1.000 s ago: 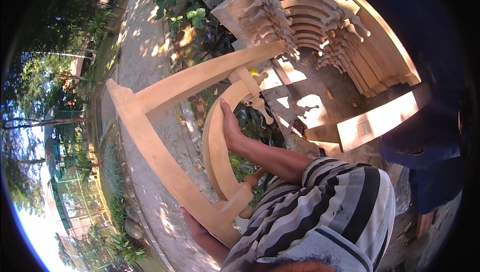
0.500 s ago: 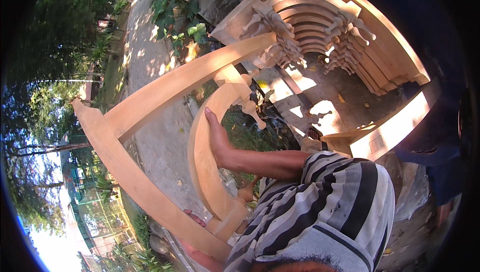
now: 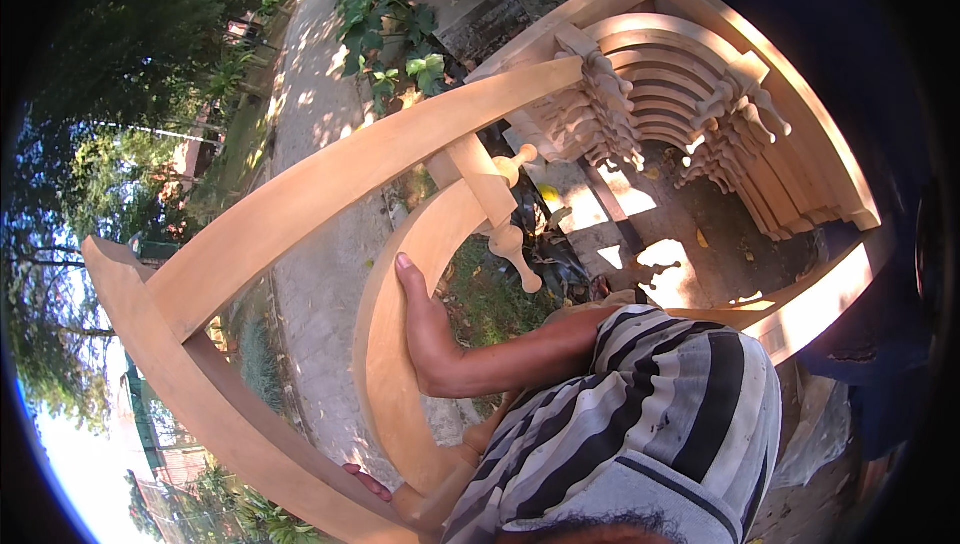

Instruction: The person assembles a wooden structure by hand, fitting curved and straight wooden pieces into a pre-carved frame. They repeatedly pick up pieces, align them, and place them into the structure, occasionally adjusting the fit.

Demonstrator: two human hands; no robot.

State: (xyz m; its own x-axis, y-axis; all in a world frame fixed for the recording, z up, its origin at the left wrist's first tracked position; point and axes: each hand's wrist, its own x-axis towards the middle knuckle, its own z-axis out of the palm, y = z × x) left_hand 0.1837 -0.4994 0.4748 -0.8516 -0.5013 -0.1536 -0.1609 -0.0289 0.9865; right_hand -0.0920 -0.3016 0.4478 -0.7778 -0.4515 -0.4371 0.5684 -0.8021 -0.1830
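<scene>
I hold up a bare, pale wooden frame [image 3: 300, 214]: two long curved rails meet at a corner on the left, and a bowed inner piece with turned, knobbed ends runs between them. My right hand [image 3: 425, 329] grips the middle of the bowed piece, its thumb along the face and its fingers hidden behind. Lower down, my left hand [image 3: 368, 482] is mostly covered by the frame; only some fingertips curl at the lower rail's inner edge. The upper rail's tip overlaps a nested stack of similar wooden frames [image 3: 770, 159] at the upper right.
Dark blue cloth [image 3: 870, 374] and a clear plastic sheet [image 3: 815, 444] are at the right. A leafy plant [image 3: 385, 24] grows beside a concrete path [image 3: 310, 134]. Trees [image 3: 110, 84] stand at the left. A wooden rail [image 3: 810, 304] of the stack reaches toward my striped sleeve.
The held frame has swung left and downward in the picture, with both hands still on it. The stack appears farther right and lower as the view shifts.
</scene>
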